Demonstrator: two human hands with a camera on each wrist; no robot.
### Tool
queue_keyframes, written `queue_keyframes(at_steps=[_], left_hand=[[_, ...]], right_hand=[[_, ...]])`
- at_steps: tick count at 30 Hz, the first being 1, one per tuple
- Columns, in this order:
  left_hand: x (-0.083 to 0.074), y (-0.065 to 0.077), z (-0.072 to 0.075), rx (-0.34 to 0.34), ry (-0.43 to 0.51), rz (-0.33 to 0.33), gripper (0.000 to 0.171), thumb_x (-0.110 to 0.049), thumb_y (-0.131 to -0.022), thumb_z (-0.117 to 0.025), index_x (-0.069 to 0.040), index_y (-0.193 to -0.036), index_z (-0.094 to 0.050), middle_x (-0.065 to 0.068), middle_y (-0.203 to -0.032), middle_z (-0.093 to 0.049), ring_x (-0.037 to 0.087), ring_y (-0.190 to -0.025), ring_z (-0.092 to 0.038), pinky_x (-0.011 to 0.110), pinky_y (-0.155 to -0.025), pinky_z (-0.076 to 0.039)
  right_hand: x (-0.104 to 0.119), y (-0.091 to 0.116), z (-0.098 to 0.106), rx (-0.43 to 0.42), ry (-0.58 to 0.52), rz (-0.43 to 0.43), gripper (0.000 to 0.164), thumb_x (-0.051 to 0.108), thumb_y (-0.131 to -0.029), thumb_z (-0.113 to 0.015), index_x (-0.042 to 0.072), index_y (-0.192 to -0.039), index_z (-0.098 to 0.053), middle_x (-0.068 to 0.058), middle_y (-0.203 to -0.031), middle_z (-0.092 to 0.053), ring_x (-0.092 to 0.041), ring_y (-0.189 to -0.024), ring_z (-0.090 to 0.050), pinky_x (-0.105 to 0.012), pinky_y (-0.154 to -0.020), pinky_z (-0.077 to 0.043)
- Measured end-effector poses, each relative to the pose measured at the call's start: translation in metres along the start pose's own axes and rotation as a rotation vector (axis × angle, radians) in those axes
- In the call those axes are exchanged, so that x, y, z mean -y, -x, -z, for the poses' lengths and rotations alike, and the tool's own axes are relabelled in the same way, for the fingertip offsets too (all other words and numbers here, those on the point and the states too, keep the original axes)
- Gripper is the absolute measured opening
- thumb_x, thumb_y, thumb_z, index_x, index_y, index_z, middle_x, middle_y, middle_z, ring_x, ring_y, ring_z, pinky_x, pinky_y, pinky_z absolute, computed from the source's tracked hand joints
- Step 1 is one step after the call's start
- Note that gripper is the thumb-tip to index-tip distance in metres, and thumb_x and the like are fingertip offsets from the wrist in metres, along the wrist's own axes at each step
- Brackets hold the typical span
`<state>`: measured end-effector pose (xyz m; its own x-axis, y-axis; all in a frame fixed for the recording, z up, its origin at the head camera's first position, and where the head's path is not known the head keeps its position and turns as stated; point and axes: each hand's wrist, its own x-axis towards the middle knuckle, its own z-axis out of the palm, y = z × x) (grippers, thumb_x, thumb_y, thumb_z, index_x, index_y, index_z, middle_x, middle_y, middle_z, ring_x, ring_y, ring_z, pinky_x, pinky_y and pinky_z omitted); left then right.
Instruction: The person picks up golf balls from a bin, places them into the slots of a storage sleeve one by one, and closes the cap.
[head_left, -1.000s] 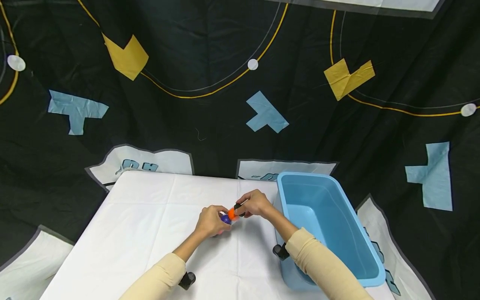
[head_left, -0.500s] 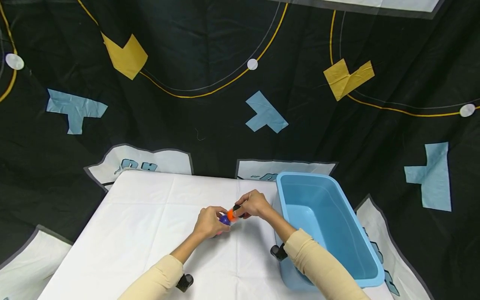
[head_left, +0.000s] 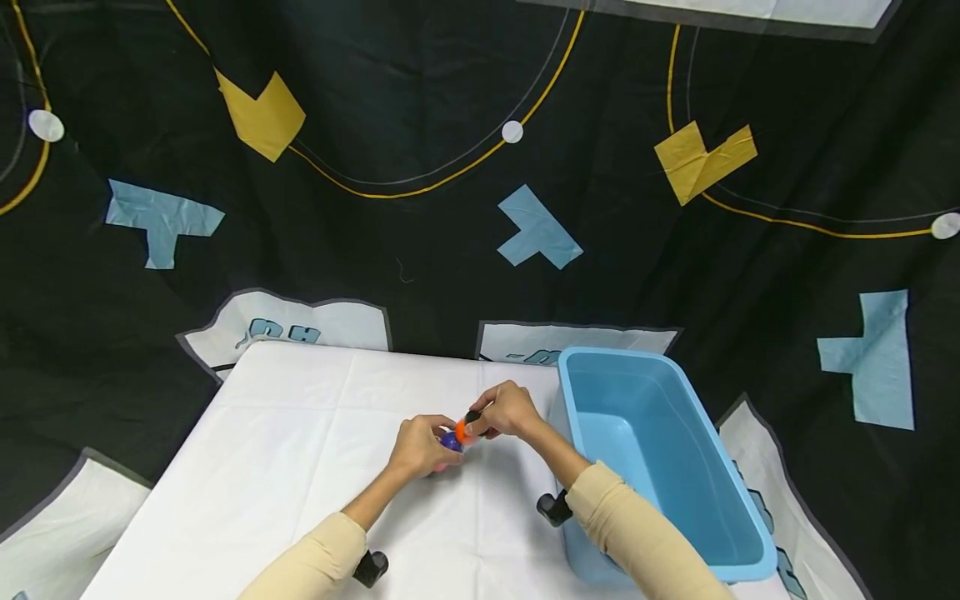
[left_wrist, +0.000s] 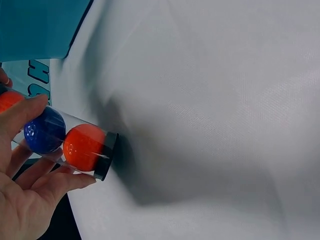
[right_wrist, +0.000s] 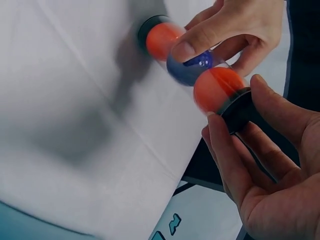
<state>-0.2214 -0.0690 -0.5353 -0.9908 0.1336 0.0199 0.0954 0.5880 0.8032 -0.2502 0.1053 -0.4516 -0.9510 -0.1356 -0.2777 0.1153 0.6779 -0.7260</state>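
Observation:
A clear plastic tube (left_wrist: 75, 121) holds a blue ball (left_wrist: 44, 131) between two orange balls, with a black cap on each end. My left hand (head_left: 418, 446) grips the tube around its middle, thumb over the blue ball. The orange ball (left_wrist: 84, 147) and black cap (left_wrist: 107, 157) at the near end stick out past its fingers. At the other end, my right hand (head_left: 512, 408) pinches the second black cap (right_wrist: 237, 111) between thumb and fingers, beside the other orange ball (right_wrist: 216, 90). Whether this cap is loose from the tube I cannot tell.
A light blue plastic tub (head_left: 667, 546) stands on the right side of the table, close to my right forearm. White cloth covers the table (head_left: 300, 467). A black curtain (head_left: 420, 275) with taped shapes hangs behind it.
Both hands keep their hold on the tube and its cap with barely any movement. The head view has shifted slightly.

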Motion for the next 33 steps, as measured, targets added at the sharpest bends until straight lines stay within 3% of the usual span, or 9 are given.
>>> queue_keyframes(at_steps=[6,15,25,33], left_hand=[[0.002,0.001,-0.001,-0.002,0.029,-0.003,0.043,-0.015,-0.063,-0.095,-0.011,-0.102,-0.078,0.011,-0.088,-0.078,0.020,-0.076,-0.073,0.031,-0.066,-0.058],[0.010,0.003,-0.001,0.003,0.020,0.001,0.043,-0.015,-0.063,-0.095,-0.012,-0.102,-0.078,0.007,-0.088,-0.078,0.020,-0.077,-0.072,0.034,-0.069,-0.059],[0.003,0.003,-0.001,-0.019,-0.012,0.001,0.042,-0.016,-0.061,-0.095,-0.014,-0.100,-0.079,0.007,-0.087,-0.078,0.023,-0.080,-0.073,0.036,-0.070,-0.058],[-0.001,0.002,0.000,-0.040,-0.043,0.008,0.043,-0.019,-0.059,-0.097,-0.014,-0.099,-0.079,0.012,-0.090,-0.078,0.027,-0.083,-0.072,0.037,-0.070,-0.058]], right_hand=[[-0.003,0.003,-0.003,-0.019,0.003,0.047,0.028,0.008,-0.072,-0.091,0.002,-0.097,-0.080,-0.012,-0.088,-0.076,-0.020,-0.063,-0.072,-0.029,-0.062,-0.061],[-0.007,0.003,-0.004,0.063,-0.024,0.039,0.036,0.013,-0.073,-0.090,0.004,-0.105,-0.076,-0.010,-0.088,-0.076,-0.022,-0.070,-0.072,-0.030,-0.066,-0.059],[-0.006,0.002,0.001,0.007,0.052,0.071,0.029,0.016,-0.071,-0.091,0.007,-0.095,-0.077,-0.006,-0.080,-0.076,-0.022,-0.067,-0.068,-0.027,-0.058,-0.048],[-0.005,0.001,0.001,0.004,-0.024,0.077,0.029,0.011,-0.070,-0.092,0.003,-0.094,-0.079,-0.011,-0.083,-0.076,-0.018,-0.063,-0.072,-0.026,-0.060,-0.059]])
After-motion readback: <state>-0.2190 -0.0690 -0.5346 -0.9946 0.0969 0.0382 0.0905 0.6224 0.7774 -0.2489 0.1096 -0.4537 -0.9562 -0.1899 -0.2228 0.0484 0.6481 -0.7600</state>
